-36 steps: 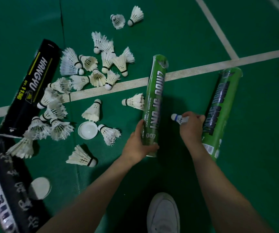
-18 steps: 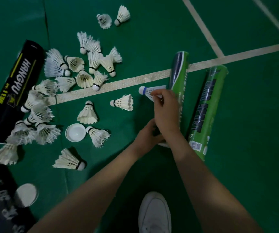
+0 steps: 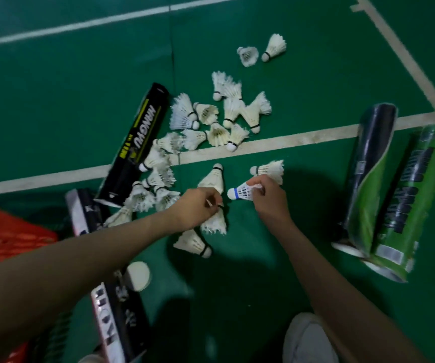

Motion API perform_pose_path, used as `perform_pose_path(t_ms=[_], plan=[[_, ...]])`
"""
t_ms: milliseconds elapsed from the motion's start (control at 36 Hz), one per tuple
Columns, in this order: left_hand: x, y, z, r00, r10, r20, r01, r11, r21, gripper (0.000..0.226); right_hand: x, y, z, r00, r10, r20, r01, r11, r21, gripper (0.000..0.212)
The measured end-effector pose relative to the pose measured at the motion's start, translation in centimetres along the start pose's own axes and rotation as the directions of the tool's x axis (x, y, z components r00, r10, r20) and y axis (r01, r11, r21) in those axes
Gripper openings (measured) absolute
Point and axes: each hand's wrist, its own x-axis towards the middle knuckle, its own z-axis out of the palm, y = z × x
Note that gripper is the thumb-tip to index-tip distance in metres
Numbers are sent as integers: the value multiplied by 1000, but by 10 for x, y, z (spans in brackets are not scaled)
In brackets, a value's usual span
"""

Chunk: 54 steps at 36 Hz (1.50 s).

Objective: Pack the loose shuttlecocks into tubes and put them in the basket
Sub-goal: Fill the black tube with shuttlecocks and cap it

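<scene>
Green court floor (image 3: 316,74) with white lines carries everything. Right hand (image 3: 270,199) pinches a blue-banded shuttlecock (image 3: 241,192) by its skirt, cork pointing left, held just above the floor. Left hand (image 3: 196,208) is closed on a white shuttlecock (image 3: 213,222), feathers fanning out below the fingers, cork hidden. Two more loose ones sit just beyond the hands, one touching the right hand's knuckles, and another lies near the left wrist. The main pile of shuttlecocks (image 3: 219,119) lies past the hands, partly on a white line (image 3: 303,138), with two apart further out. A black tube (image 3: 135,145) lies tilted left of the pile, feathers against its side. Two green tubes (image 3: 405,195) lie side by side near the right edge of the floor, touching. Another black-and-white tube (image 3: 116,318) lies at the near left, a white cap (image 3: 139,275) beside it. The red basket (image 3: 4,237) sits at the left edge, partly cut off. A white shoe (image 3: 308,339) shows at the near edge.
</scene>
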Motion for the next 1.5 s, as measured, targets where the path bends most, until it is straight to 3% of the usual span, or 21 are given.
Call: perform_pose_path(t_ms=[111, 194, 361, 500, 583, 667, 750, 861, 944, 1028, 1111, 1222, 1278, 1333, 1444, 1500], plan=[[-21, -24, -21, 992, 2, 123, -21, 987, 159, 22, -5, -7, 11, 998, 4, 64, 2, 996, -85, 19], [-30, -40, -23, 988, -16, 153, -7, 989, 147, 24, -7, -7, 11, 996, 3, 86, 10, 988, -155, 18], [-43, -62, -11, 998, -56, -12, 56, 998, 29, 25, -10, 6, 6, 990, 58, 131, -16, 954, -298, 25], [-53, -81, -1, 997, -73, -35, 74, 997, 24, 28, -27, 5, 15, 995, -5, 95, 26, 974, -227, 26], [-55, -88, -2, 987, -100, -127, 97, 995, -30, 26, -37, -7, 25, 992, -122, 38, 127, 978, -164, 28], [-55, -93, -6, 942, -139, -304, 111, 988, -107, 18, -40, -20, 37, 979, -200, 36, 203, 970, -137, 29], [-53, -108, -13, 856, -157, -492, 127, 987, -94, 17, -38, -28, 48, 975, -184, 122, 200, 970, -137, 30], [-51, -137, -29, 746, -271, -608, 276, 957, -87, 41, -34, -27, 60, 973, -54, 224, 94, 981, -170, 29], [-46, -158, -46, 705, -425, -567, 405, 899, -170, 56, -33, -22, 64, 972, -18, 233, 65, 979, -195, 29], [-41, -174, -56, 707, -567, -423, 510, 823, -249, 58, -34, -20, 67, 973, 3, 230, 46, 978, -205, 29], [-36, -177, -59, 731, -583, -356, 574, 806, -141, 59, -33, -20, 65, 975, 2, 224, 38, 984, -175, 27], [-26, -166, -56, 755, -607, -247, 611, 788, -71, 81, -33, -20, 61, 982, -27, 189, 58, 986, -159, 23], [-23, -161, -51, 753, -637, -164, 597, 766, -238, 82, -32, -19, 59, 984, -27, 177, 56, 986, -160, 24], [-24, -158, -45, 742, -663, -100, 542, 681, -492, 82, -32, -18, 57, 984, -26, 179, 58, 982, -179, 24], [-23, -140, -51, 744, -649, -156, 373, 598, -710, 70, -38, -18, 50, 981, -11, 195, 56, 971, -231, 28], [-23, -121, -60, 792, -598, -120, 204, 445, -872, 60, -41, -18, 46, 978, -10, 209, 61, 969, -238, 28]])
